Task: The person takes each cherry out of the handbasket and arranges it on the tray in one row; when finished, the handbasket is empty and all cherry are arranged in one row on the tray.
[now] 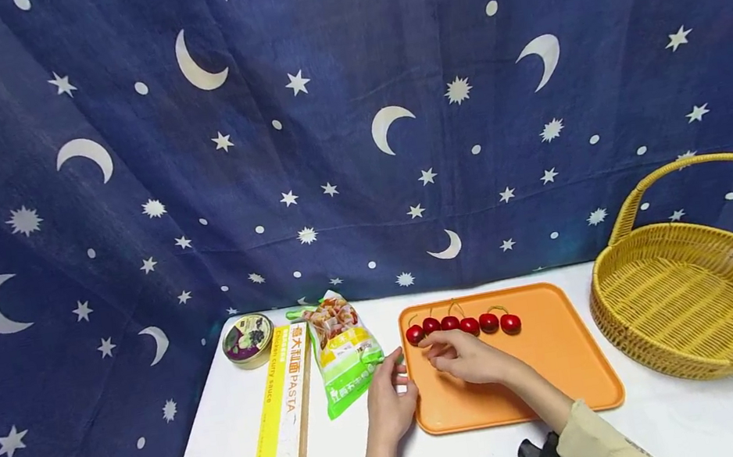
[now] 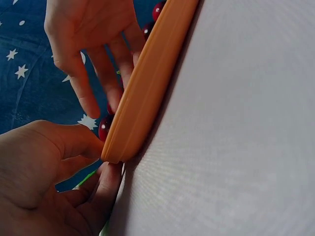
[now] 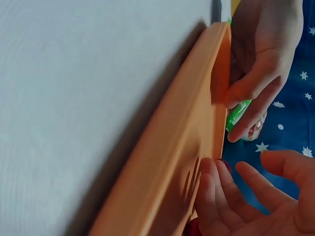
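Observation:
Several dark red cherries (image 1: 510, 324) with stems lie in a row along the far part of an orange tray (image 1: 559, 373). My right hand (image 1: 467, 358) hovers over the tray just in front of the row, fingers loosely bent, close to the leftmost cherries; no cherry shows in its grasp. Beside the tray's left edge is my left hand (image 1: 390, 403), fingers relaxed and slightly bent. In the left wrist view its thumb is close to the tray's corner (image 2: 115, 152); whether it touches is unclear. The right wrist view shows the right fingertips (image 3: 204, 179) near a partly hidden cherry.
Left of the tray lie a green snack bag (image 1: 346, 354), a long yellow-and-white pasta box (image 1: 282, 423) and a round tin (image 1: 248, 341). A yellow wicker basket (image 1: 707, 363) with a tall handle stands at right. Behind hangs a blue star-and-moon cloth (image 1: 320, 109).

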`<state>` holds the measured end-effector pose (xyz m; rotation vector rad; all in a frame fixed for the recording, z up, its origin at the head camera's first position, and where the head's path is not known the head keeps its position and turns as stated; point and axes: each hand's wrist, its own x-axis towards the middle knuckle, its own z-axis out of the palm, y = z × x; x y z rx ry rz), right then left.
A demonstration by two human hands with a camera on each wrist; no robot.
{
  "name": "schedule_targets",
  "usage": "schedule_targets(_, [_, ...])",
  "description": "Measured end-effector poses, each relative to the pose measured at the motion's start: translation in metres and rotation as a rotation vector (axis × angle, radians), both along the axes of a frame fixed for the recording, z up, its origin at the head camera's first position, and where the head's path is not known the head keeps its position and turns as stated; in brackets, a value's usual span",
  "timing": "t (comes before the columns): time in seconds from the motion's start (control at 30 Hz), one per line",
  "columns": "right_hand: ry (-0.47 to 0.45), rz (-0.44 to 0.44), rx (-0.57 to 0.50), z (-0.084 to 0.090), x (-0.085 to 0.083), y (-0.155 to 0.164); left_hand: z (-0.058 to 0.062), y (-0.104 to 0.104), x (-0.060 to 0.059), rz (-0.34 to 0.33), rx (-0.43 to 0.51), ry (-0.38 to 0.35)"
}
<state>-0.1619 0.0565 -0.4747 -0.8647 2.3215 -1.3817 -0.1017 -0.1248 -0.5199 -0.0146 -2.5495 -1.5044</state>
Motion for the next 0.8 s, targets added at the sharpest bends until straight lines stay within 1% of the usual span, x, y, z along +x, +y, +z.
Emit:
schedule_targets(0.2, [-0.12, 0.001, -0.125, -0.007, -0.004, -0.002, -0.001, 0.001, -0.001, 0.0, -0.007, -0.003])
schedule_targets(0.37, [-0.192, 0.006, -0.169, -0.013, -0.004, -0.006, 0.0, 0.002, 0.001, 0.005, -0.011, -0.025])
schedule_targets(0.63, [-0.18, -0.004, -0.16, -0.016, -0.002, -0.011, -0.001, 0.002, 0.004, 0.013, -0.025, -0.019])
schedule_targets(0.8, [-0.166, -0.033, -0.168, -0.012, 0.0, -0.009, 0.002, 0.001, 0.001, 0.007, -0.011, -0.04])
